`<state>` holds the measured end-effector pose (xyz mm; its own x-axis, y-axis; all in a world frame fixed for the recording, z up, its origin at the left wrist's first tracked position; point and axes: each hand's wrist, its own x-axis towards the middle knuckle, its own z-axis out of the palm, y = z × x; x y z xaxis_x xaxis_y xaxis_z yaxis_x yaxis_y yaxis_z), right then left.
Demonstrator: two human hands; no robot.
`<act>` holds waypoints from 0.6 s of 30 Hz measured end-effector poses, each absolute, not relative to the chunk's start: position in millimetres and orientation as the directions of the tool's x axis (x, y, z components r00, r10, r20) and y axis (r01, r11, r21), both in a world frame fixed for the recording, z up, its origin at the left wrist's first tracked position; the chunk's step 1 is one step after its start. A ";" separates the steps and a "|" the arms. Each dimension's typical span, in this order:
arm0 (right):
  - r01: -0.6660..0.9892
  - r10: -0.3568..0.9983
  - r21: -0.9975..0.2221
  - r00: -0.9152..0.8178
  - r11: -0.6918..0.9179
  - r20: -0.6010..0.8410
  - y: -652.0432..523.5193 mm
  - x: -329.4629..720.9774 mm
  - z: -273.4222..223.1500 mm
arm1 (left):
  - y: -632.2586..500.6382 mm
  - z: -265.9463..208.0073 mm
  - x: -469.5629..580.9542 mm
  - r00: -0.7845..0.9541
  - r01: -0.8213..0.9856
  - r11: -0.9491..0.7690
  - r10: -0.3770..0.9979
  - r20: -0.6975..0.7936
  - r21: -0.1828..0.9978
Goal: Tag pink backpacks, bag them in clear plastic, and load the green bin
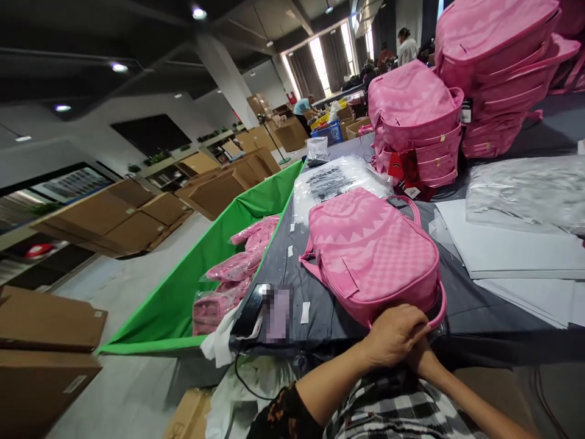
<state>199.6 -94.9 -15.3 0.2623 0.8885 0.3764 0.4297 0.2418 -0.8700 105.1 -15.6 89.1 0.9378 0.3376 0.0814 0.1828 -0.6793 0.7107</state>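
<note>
A pink backpack (375, 244) with a zigzag and checkered pattern lies on the dark-covered table, its near end towards me. At that end my left hand (397, 334) is closed, fingers curled against the backpack's edge beside a pink strap (442, 308). My right hand (421, 356) meets it from the right, low and close under the left. Its fingers are mostly hidden, so their grip does not show. Beyond the backpack stands a stack of pink backpacks (415, 122) with red and black tags, and a taller stack (498, 73) rises behind it at the right.
A green-walled bin (183, 299) holding several plastic-wrapped pink items (235, 268) adjoins the table's left edge. A phone (249, 311) lies near that corner. Clear plastic bags (336, 183) lie behind the backpack; white sheets (507, 244) are at right. Cardboard boxes (46, 323) and people are farther off.
</note>
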 end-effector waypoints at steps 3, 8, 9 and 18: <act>0.432 0.922 -0.866 0.165 0.252 0.350 -106.2 204.7 -2.6 | -16.4 89.8 91.0 0.904 0.144 -0.646 0.394 0.165 0.750; 0.748 0.692 -0.392 -0.124 0.536 0.711 -139.6 218.8 32.9 | -19.5 90.8 60.5 0.754 0.060 -0.479 0.596 0.274 0.876; 0.803 0.648 -0.284 -0.159 0.524 0.745 -136.8 216.0 38.1 | -22.0 88.9 60.2 0.720 0.042 -0.454 0.631 0.288 0.890; 0.851 0.588 -0.059 -0.308 0.521 0.748 -111.8 253.7 24.5 | -23.5 74.4 57.6 0.788 0.219 -0.724 0.526 0.320 0.654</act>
<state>253.7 -111.8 24.5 -0.3083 0.5880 0.7478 0.8514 0.5212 -0.0588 57.6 -23.5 74.4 0.7878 0.5264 0.3197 0.2187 -0.7244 0.6538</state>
